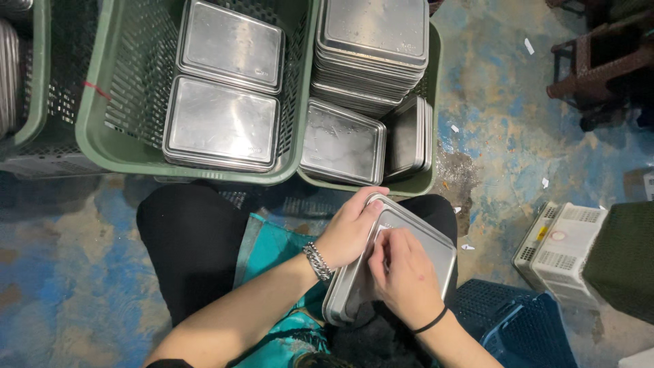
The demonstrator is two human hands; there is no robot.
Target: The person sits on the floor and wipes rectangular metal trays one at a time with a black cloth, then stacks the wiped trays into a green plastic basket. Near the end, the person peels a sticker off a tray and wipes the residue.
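A rectangular steel tray (426, 240) rests tilted on my lap. My left hand (351, 228), with a chain bracelet at the wrist, grips its left edge. My right hand (402, 272), with a black band at the wrist, lies on the tray's face with the fingertips pinched together against the metal. In front of my knees a green basket (102, 129) holds two stacks of matching steel trays (221, 123). A second green basket (426, 180) to its right holds a tall stack of trays (371, 48), one flat tray (340, 143) and several standing on edge.
A white crate (555, 245) and a blue crate (514, 327) sit at my right on the stained blue concrete floor. Brown stools (593, 68) stand at the upper right. Another basket (27, 82) with metal ware is at far left.
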